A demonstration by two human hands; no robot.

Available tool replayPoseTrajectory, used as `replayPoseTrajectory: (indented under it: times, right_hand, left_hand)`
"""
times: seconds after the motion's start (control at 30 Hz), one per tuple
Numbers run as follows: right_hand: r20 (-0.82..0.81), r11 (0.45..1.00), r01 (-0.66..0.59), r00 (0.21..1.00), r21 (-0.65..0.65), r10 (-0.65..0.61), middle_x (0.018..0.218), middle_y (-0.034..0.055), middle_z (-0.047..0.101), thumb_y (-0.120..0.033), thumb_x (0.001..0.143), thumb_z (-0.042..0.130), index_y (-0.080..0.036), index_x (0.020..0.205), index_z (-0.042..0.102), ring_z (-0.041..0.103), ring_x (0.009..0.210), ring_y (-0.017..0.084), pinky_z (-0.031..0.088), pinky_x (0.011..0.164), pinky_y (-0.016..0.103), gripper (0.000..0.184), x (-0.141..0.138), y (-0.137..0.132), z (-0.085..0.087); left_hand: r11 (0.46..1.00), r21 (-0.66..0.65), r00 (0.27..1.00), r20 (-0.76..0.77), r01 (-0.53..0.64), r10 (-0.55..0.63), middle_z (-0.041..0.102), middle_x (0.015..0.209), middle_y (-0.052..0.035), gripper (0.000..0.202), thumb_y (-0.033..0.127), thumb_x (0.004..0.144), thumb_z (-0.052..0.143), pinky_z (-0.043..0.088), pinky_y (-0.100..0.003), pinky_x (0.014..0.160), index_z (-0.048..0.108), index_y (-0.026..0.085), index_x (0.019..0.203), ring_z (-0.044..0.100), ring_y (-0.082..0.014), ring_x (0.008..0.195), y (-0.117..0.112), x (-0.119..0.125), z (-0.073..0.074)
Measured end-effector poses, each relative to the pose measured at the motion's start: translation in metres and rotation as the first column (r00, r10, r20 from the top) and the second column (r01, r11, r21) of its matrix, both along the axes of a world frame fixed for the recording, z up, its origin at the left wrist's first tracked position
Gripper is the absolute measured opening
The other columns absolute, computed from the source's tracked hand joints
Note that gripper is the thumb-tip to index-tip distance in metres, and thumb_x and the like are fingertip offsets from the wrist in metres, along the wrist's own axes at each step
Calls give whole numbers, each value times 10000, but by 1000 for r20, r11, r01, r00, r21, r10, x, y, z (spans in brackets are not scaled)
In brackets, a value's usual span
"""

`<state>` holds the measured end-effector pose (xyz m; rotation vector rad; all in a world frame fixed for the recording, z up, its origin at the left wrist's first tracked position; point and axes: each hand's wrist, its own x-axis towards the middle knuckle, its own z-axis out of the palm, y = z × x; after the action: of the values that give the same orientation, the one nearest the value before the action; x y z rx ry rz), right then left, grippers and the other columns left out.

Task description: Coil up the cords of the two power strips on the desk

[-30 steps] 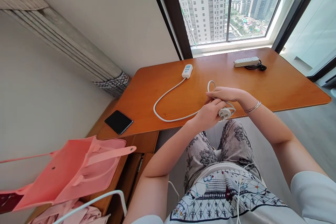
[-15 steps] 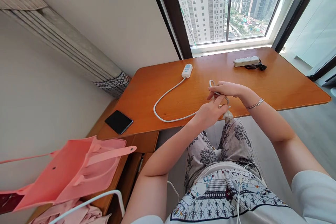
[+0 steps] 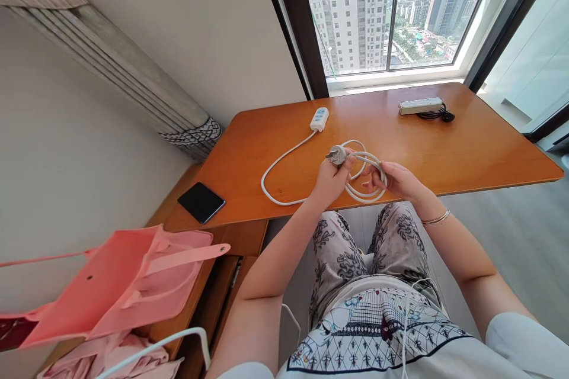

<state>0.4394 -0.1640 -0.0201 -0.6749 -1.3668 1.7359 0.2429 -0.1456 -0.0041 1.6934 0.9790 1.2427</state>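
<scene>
A small white power strip [image 3: 319,119] lies on the wooden table, and its white power cord [image 3: 275,164] curves toward me in a wide bend. The rest of the cord is gathered in round loops above the table's near edge. My left hand [image 3: 329,182] pinches the cord just behind its grey-white plug [image 3: 336,155], whose prongs point left. On the other side, my right hand [image 3: 395,180] grips the loops, its fingers curled through the coil.
A black phone [image 3: 201,202] lies at the table's left corner. Another power strip [image 3: 420,106] with a black cord sits at the far right. An open pink bag [image 3: 128,284] is on the left over wooden drawers. A window stands behind the table.
My left hand has moved left and up with the plug, which hung below the table edge before. My right hand has come down and right; the coil now shows between both hands.
</scene>
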Motion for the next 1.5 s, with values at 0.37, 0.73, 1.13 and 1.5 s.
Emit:
replayPoseTrajectory:
  times: [0.37, 0.73, 1.13, 1.5]
  right_hand:
    - [-13, 973, 214, 977, 89, -214, 509, -112, 368, -757, 797, 666, -198, 959, 656, 313, 398, 74, 427, 493, 272, 582, -24, -16, 16]
    - [-121, 905, 423, 897, -45, -425, 441, -83, 217, -925, 757, 534, -253, 510, 335, 291, 405, 92, 503, 552, 312, 743, -22, -1, 19]
    - [-101, 932, 354, 927, -75, -360, 631, -26, 546, -803, 675, 733, -221, 802, 629, 607, 635, 151, 553, 658, 303, 605, -7, -2, 4]
    - [-62, 932, 361, 931, 41, -358, 860, 2, 644, -620, 750, 807, -223, 976, 695, 650, 785, 149, 615, 811, 339, 471, 1, -11, -12]
  left_hand:
    - [993, -26, 987, -117, -118, 114, 632, 751, -21, 126, 250, 840, 671, 455, -271, 559, 728, 167, 916, 543, -131, 540, -5, -4, 6]
    - [937, -163, 939, -110, 308, -327, 666, 773, -34, 128, 248, 911, 595, 525, -325, 813, 660, 167, 835, 657, -172, 767, -5, -11, 20]
    - [864, -396, 901, 413, 311, -135, 442, 560, 101, 163, 288, 908, 711, 595, -336, 819, 612, 166, 863, 571, -86, 494, 0, 0, 20]
    - [803, -482, 824, 566, 351, -20, 410, 564, 88, 162, 289, 951, 667, 575, -244, 633, 620, 165, 858, 464, -62, 432, -3, -1, 27]
